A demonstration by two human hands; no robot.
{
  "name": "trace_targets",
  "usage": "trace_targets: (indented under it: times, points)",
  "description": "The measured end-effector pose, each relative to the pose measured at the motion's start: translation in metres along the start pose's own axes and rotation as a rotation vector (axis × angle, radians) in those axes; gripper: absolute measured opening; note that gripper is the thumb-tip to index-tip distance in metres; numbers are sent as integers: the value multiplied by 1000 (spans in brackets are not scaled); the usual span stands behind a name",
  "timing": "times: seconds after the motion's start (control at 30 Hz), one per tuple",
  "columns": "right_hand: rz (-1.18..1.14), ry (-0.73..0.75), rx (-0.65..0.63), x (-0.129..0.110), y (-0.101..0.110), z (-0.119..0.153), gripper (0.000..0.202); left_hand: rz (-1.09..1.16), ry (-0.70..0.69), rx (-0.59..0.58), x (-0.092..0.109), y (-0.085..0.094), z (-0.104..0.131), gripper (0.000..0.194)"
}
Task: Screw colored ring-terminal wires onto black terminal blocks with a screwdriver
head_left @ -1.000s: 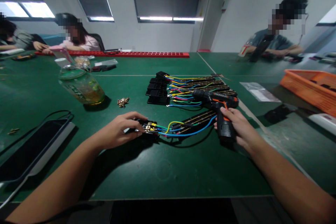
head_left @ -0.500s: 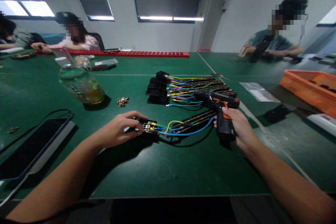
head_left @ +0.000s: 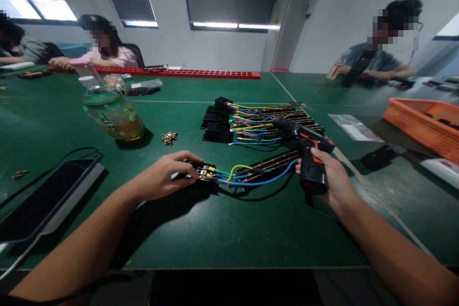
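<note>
Left of the tabletop (head_left: 215, 251), toward its near edge, a dark-screened device (head_left: 53, 191) lies flat; beyond it stands a bottle (head_left: 116, 117) of amber liquid. Next, the left hand (head_left: 161, 177) reaches in above the near edge, thumb and fingers pinching the left end of a black terminal block (head_left: 207, 172), set left of the tabletop's middle; a pile of brass-coloured screws (head_left: 169, 138) lies beyond the hand. The block is probably light and rigid, best held by its side walls. From its right end run blue, green and yellow wires (head_left: 247, 183), likely flexible but springy, and better not used as a handle. They lead toward black strips (head_left: 272, 165), seemingly slim and stiff, to be lifted along their length. Farther back, similar wired housings (head_left: 218, 135) lie in a group. The right hand (head_left: 332, 172), right of the middle, is wrapped around the handle of a cordless drill (head_left: 312, 165), presumably the heaviest item held, firm in the grip; its nose points left. At the right edge is an orange basket (head_left: 423, 119).

Fingers cover the block's left end; whether the index finger presses the trigger cannot be told. The drill's tip merges with the dark parts behind, and the frame cuts off the basket.
</note>
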State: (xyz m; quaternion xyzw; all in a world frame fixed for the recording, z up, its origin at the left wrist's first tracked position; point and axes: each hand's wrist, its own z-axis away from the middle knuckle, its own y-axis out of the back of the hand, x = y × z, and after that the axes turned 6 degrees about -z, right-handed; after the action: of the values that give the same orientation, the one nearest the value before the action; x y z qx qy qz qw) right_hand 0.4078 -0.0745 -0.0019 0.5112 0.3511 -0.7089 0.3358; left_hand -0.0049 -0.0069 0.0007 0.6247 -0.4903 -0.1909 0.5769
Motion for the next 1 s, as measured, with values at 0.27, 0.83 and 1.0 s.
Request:
trace_targets:
  times: [0.27, 0.83, 1.0]
  points:
    - [-29, 38, -98, -7, -1, 8, 20, -4, -2, 1, -2, -1, 1, 14]
    - [-346, 109, -449, -1, 6, 10, 47, -6, 4, -7, -1, -1, 1, 16]
    - [-472, 59, -406, -4, 8, 13, 54, 4, 4, -3, -1, -1, 1, 15]
